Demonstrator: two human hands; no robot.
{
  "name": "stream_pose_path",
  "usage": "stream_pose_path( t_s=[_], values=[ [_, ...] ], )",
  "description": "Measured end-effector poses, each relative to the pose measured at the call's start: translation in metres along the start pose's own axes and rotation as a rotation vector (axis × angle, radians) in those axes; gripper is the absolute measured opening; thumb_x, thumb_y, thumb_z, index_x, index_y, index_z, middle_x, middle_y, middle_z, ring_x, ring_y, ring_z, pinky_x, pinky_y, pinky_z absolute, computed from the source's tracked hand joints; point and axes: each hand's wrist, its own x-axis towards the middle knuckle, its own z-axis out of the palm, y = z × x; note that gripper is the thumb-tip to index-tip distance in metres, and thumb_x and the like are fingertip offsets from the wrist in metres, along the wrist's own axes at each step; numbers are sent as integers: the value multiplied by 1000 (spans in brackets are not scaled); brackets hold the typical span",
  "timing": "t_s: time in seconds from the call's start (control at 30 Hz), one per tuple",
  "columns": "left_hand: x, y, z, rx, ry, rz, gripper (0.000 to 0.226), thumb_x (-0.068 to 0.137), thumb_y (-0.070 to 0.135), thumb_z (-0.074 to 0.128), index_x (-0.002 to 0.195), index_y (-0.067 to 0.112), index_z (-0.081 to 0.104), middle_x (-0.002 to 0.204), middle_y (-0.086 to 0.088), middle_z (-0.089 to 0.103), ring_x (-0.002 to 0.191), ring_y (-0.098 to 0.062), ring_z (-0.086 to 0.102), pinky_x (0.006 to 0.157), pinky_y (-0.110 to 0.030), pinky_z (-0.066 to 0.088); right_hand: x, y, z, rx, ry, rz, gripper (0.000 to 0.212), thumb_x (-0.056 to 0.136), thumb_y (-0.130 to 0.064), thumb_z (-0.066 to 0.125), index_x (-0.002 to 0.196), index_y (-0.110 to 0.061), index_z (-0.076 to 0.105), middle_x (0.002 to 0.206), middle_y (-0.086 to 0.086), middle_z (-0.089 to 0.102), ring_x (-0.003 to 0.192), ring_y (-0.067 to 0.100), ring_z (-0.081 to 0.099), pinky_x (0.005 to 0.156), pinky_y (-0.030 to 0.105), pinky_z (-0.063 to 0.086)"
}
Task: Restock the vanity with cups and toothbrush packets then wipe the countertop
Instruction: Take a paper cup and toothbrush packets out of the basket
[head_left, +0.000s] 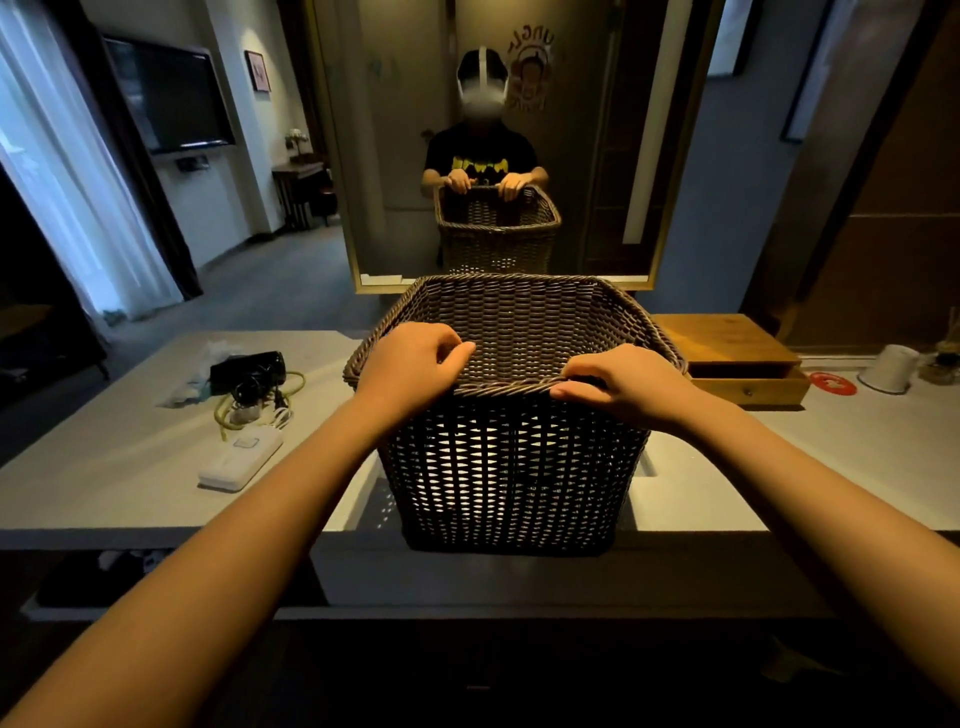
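A dark brown woven basket (514, 467) stands over the sink at the middle of the pale vanity countertop (114, 467). My left hand (415, 364) grips its near rim on the left. The same rim is held on the right by my right hand (618, 384). What lies inside the basket is hidden from this angle. An upturned white cup (889, 368) rests on the counter at the far right.
A wooden drawer box (737, 358) with its drawer slightly pulled out stands right of the basket. A white power strip (240, 462), a yellow-green cable (260, 400) and a black pouch (248, 370) lie on the left. A mirror (509, 140) hangs behind.
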Motion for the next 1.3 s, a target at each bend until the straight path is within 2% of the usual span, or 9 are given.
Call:
stream_pose_path(
  t_s=[0.1,0.2,0.37,0.47,0.57,0.7,0.93,1.13,1.3],
  values=[
    [31,-23,-3,131,-11,-151,43,82,38,60,118,14,59,115,-10,65,108,-26,55,90,-45,48,0,0,0,8,-5,5,62,72,-68,28,98,-24,64,86,-3,67,79,13,59,68,31,49],
    [54,-47,-5,176,-142,-293,56,77,40,65,125,13,52,125,-15,58,117,-34,48,95,-49,43,3,1,-3,52,-65,7,59,72,-67,32,95,-23,65,85,-4,66,79,13,59,69,30,49],
    [73,-71,-2,123,-309,-417,45,78,33,66,113,7,56,116,-15,62,101,-28,56,74,-33,40,21,15,-13,223,-241,-7,60,75,-63,39,91,-13,69,85,11,67,79,22,61,74,37,49],
    [84,-81,-1,107,-323,-508,52,78,34,67,118,3,54,112,-15,60,97,-27,54,73,-31,37,42,29,-17,281,-323,33,52,76,-62,40,83,-19,69,77,6,65,69,11,56,69,24,44],
    [92,-90,1,-54,-402,-599,57,78,42,66,118,3,56,117,-15,60,94,-22,52,76,-30,37,71,40,-14,231,-401,-10,51,79,-58,40,96,-18,68,87,-2,67,76,5,59,70,15,45],
    [103,-100,6,-224,-423,-737,48,80,39,64,115,6,58,121,-13,59,95,-21,55,80,-32,40,117,56,1,32,-540,-87,50,89,-50,44,111,-9,60,108,9,66,96,21,59,89,35,46],
    [111,-104,14,-183,-413,-773,29,85,30,59,101,6,64,104,-11,65,76,-14,57,71,-26,42,184,77,45,-182,-806,-122,62,88,-53,45,119,0,52,119,21,61,107,35,57,93,42,46],
    [111,-101,13,-122,-413,-779,30,86,32,57,99,6,65,94,-10,66,71,-12,57,59,-22,40,217,88,96,-350,-1008,-153,31,91,-40,51,86,-10,59,83,5,58,89,25,51,76,30,36],
    [108,-101,11,-122,-409,-757,26,86,36,57,94,14,67,90,-6,68,78,-14,62,69,-25,45,224,94,128,-347,-1161,-134,38,91,-26,54,119,-2,58,125,17,60,113,29,55,95,35,42]
  ],
)
